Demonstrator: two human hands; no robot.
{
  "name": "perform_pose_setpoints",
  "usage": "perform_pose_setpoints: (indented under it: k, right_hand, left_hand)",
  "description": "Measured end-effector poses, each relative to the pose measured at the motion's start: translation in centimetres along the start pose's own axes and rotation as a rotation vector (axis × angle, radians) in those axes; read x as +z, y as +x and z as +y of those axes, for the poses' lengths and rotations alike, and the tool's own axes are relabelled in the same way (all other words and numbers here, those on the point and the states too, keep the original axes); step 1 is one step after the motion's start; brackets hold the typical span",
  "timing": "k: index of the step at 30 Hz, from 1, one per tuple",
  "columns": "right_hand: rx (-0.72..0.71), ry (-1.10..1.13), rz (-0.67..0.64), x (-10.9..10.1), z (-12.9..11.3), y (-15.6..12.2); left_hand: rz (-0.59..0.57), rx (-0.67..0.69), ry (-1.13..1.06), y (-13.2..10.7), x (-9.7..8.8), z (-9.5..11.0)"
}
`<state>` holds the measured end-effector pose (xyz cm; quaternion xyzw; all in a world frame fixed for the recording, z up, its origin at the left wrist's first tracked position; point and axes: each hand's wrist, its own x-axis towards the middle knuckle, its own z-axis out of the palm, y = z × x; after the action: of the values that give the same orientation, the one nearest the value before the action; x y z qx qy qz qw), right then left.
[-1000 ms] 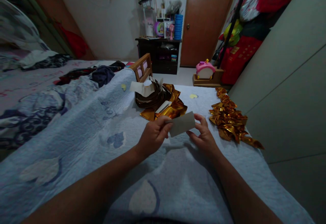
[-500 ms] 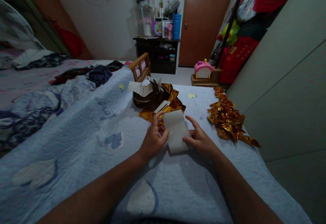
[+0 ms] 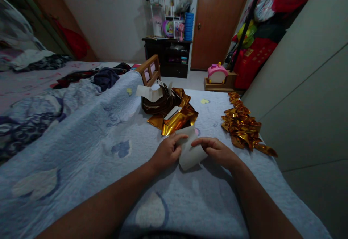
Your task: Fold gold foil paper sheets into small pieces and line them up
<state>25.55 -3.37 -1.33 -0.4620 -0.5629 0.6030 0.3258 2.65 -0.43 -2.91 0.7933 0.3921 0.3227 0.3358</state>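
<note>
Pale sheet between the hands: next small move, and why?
Probably keep the left hand gripping and draw the right hand inward to bend the pale sheet further. The left hand holds its left edge, the right index finger reaches over its upper face, and the sheet looks curved but not folded over.

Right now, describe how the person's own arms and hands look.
The left hand and right hand are bare, without gloves. The left forearm and right forearm show no sleeve, watch or bracelet. I can make out no ring on the fingers, though the light is dim.
</note>
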Motion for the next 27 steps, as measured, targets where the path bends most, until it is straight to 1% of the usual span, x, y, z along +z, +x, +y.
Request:
perform_pose_setpoints:
  k: [3, 6, 8, 10, 12, 14, 17, 21, 27]
  right_hand:
    - [-0.022, 0.039, -0.066, 0.0, 0.5, 0.1]
    - [-0.048, 0.046, -0.129, -0.1, 1.0, 0.4]
    - [-0.127, -0.062, -0.106, -0.2, 1.1, 0.4]
    - [-0.237, -0.231, -0.048, -0.4, 0.8, 0.2]
    - [-0.310, -0.385, -0.018, -0.6, 0.2, -0.1]
    - [-0.351, -0.494, -0.044, -0.6, -0.3, -0.4]
    - [-0.394, -0.572, -0.129, -0.4, -0.7, -0.8]
    - [-0.424, -0.574, -0.186, 0.1, -0.8, -0.6]
    - [-0.331, -0.422, -0.186, 0.6, -0.9, -0.1]
  left_hand:
    - [-0.057, -0.018, -0.021, 0.1, 0.0, -0.4]
    - [-0.117, 0.019, 0.032, 0.1, 0.1, -0.8]
    - [-0.140, 0.049, 0.079, 0.0, 0.3, -1.1]
    - [-0.146, 0.076, 0.107, 0.0, 0.5, -1.3]
    - [-0.149, 0.102, 0.114, 0.0, 0.6, -1.3]
    - [-0.151, 0.109, 0.113, 0.0, 0.6, -1.2]
    - [-0.158, 0.100, 0.122, 0.0, 0.6, -1.1]
    - [-0.117, 0.111, 0.214, 0.0, 0.6, -1.1]
    - [-0.042, 0.122, 0.356, 0.1, 0.0, -1.1]
